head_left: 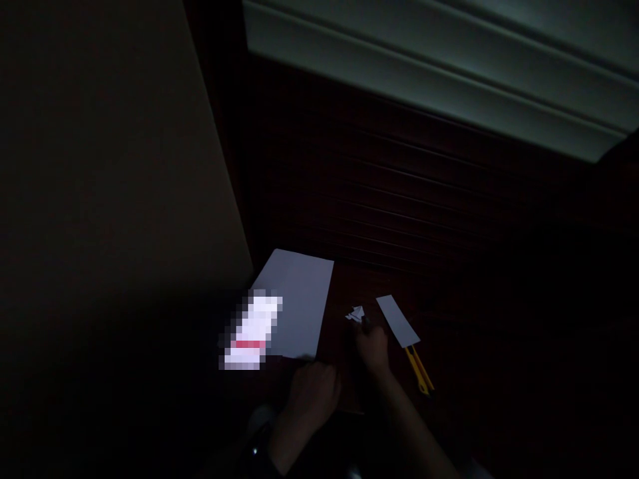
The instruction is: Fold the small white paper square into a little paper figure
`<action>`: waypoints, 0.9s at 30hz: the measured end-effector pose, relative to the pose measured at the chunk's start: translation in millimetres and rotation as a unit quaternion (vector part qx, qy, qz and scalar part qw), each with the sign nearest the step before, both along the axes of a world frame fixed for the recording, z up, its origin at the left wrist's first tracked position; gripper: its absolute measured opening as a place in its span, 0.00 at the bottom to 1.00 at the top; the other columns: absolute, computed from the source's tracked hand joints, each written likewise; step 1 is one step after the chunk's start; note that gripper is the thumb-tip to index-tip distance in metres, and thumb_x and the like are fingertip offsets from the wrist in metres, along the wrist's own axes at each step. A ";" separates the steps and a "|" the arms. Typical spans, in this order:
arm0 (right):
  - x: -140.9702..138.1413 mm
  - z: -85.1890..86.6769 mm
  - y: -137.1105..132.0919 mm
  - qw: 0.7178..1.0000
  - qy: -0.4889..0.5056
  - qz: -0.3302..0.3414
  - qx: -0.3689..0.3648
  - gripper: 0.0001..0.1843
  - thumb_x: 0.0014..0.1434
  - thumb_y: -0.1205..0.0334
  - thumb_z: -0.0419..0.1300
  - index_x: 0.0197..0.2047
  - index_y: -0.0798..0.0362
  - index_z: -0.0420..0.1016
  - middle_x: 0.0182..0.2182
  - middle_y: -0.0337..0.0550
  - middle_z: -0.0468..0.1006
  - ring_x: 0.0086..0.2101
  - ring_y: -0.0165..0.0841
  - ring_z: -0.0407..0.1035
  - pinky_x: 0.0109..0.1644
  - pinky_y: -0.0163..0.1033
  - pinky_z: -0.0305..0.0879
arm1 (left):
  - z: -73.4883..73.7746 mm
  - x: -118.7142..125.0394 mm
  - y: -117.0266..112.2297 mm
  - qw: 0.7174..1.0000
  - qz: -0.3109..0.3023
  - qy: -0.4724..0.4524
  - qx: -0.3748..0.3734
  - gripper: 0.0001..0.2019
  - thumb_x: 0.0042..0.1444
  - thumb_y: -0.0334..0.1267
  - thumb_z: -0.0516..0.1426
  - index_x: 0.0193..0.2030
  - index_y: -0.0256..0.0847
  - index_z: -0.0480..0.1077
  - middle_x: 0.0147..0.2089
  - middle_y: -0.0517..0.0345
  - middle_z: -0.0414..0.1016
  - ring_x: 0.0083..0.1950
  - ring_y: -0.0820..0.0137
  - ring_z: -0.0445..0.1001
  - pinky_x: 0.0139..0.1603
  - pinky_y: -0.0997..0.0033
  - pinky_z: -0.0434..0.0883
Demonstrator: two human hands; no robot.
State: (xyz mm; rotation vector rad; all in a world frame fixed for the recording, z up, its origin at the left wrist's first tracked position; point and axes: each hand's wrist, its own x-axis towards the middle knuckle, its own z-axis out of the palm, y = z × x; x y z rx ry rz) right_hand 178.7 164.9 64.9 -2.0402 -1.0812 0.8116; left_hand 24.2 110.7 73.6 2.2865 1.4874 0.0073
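Observation:
The scene is very dark. My right hand (373,347) reaches forward over a dark wooden table (449,346), its fingertips at a small folded white paper shape (356,313); the fingers look pinched on it. My left hand (312,392) rests curled near the front corner of a white sheet of paper (299,299), touching its edge. A narrow white paper strip (398,321) lies just right of my right hand, with a yellow utility knife (419,370) partly under its near end.
A blurred white and red patch (252,332) lies on the left part of the sheet. A dark wooden panelled wall (399,186) rises behind the table, a pale moulding (424,73) above it, and a plain wall (100,166) at the left.

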 end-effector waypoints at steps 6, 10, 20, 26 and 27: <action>14.3 15.2 6.2 0.974 -0.222 0.045 -0.016 0.16 0.55 0.54 0.56 0.44 0.53 0.73 0.35 0.55 0.79 0.39 0.44 0.72 0.40 0.41 0.60 | 4.2 -0.8 0.0 1.000 0.002 0.004 -0.012 0.19 0.62 0.41 0.43 0.36 0.37 0.73 0.36 0.45 0.76 0.38 0.62 0.74 0.39 0.63 0.65; 14.1 18.9 24.5 0.953 -0.287 0.091 -0.040 0.11 0.55 0.58 0.57 0.39 0.51 0.76 0.34 0.54 0.79 0.37 0.43 0.73 0.39 0.40 0.60 | 6.8 -1.0 -0.5 1.000 0.000 0.001 0.002 0.18 0.62 0.40 0.44 0.34 0.38 0.73 0.35 0.47 0.76 0.38 0.62 0.74 0.38 0.64 0.65; 20.1 24.4 56.2 0.928 -0.343 0.133 -0.066 0.13 0.59 0.58 0.53 0.42 0.46 0.77 0.38 0.50 0.79 0.39 0.39 0.73 0.38 0.36 0.61 | 1.3 -1.1 0.2 1.000 -0.003 -0.007 -0.011 0.19 0.62 0.39 0.43 0.35 0.37 0.74 0.35 0.47 0.76 0.37 0.63 0.74 0.37 0.65 0.64; 27.4 26.7 73.7 0.928 -0.345 0.128 -0.059 0.14 0.59 0.57 0.53 0.45 0.46 0.77 0.39 0.51 0.79 0.40 0.40 0.73 0.40 0.36 0.61 | -5.2 -2.5 -1.0 1.000 0.003 -0.011 0.001 0.18 0.62 0.39 0.43 0.34 0.37 0.73 0.34 0.47 0.76 0.37 0.62 0.73 0.37 0.65 0.63; 30.0 27.9 75.9 0.929 -0.344 0.125 -0.061 0.15 0.59 0.57 0.53 0.45 0.47 0.77 0.39 0.52 0.79 0.40 0.40 0.73 0.40 0.36 0.61 | -5.2 -2.7 -0.8 1.000 0.003 -0.012 0.004 0.18 0.62 0.39 0.44 0.34 0.37 0.73 0.34 0.47 0.76 0.37 0.63 0.73 0.37 0.65 0.63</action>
